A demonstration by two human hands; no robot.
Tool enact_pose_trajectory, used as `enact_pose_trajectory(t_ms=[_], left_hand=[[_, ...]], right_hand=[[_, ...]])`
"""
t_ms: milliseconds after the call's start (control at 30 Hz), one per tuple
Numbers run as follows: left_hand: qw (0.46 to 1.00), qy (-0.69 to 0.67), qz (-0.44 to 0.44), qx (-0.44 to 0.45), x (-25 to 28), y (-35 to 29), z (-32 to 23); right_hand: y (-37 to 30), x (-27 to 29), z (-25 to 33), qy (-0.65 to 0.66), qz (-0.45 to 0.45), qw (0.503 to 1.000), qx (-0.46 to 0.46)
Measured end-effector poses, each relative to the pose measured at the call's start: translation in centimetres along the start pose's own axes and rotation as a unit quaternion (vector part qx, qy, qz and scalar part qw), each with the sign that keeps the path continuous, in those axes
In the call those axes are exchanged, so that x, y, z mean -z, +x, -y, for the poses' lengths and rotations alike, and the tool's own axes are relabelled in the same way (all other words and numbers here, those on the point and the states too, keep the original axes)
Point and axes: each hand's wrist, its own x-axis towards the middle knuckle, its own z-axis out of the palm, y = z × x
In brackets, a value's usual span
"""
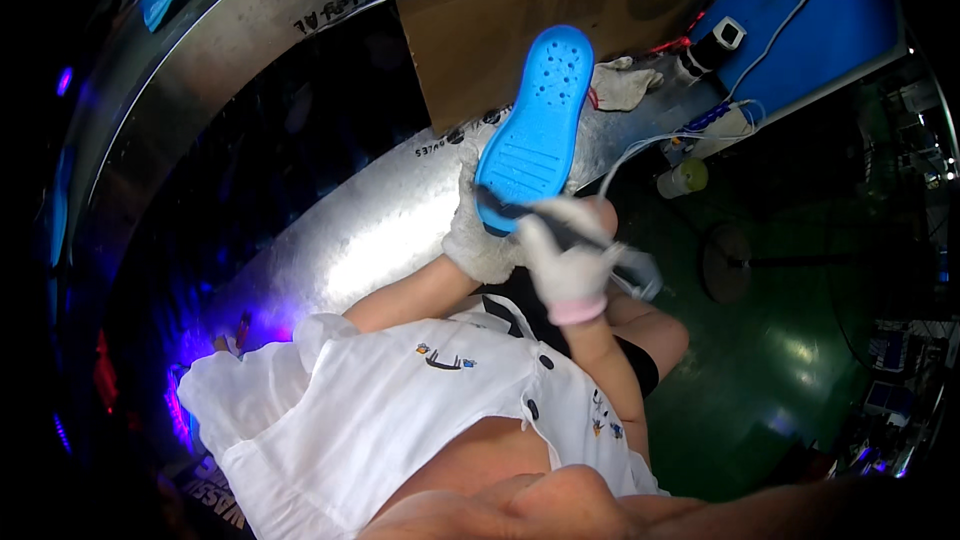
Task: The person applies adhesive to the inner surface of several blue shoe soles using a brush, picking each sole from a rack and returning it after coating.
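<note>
A bright blue shoe sole [535, 130] is tilted upright in front of me. It has small holes toward its far end and crosswise ridges lower down. My left hand [478, 235], in a whitish knit glove, is closed round the sole's near left edge. My right hand [570, 265], in a white glove with a pink cuff, is closed round a dark, long-handled tool [568, 232]. Motion smears the tool, so its kind is unclear. Its dark end lies over the sole's near end; whether they touch, I cannot tell. A pale, see-through part shows beyond my right hand.
A curved metal surface [375, 230] runs across behind my hands, with a cardboard sheet [470, 50] standing along it. Farther right are a white glove [625, 85], a black-and-white device [715, 45], a power strip [715, 125] with cables, and a yellow-capped container [682, 178].
</note>
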Motion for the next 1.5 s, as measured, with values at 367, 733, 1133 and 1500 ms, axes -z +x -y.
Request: enact_pose_trajectory(t_ms=[367, 733, 1133, 1500], left_hand=[[0.987, 0.118, -0.061, 0.088, -3.4, 0.6, -4.0], [0.878, 0.412, -0.177, 0.166, -8.8, 2.2, -7.3], [0.834, 0.496, -0.139, 0.198, -10.1, 3.0, -9.3], [0.807, 0.523, -0.169, 0.215, -11.5, 3.1, -10.0]], right_hand=[[0.2, 2.0, -0.6, -0.101, -0.034, 0.994, 0.015], [0.9, 3.6, 1.0, -0.203, 0.233, 0.931, 0.196], [1.5, 5.3, 2.2, -0.236, 0.179, 0.936, 0.188], [1.8, 6.6, 2.1, -0.282, 0.154, 0.913, 0.252]])
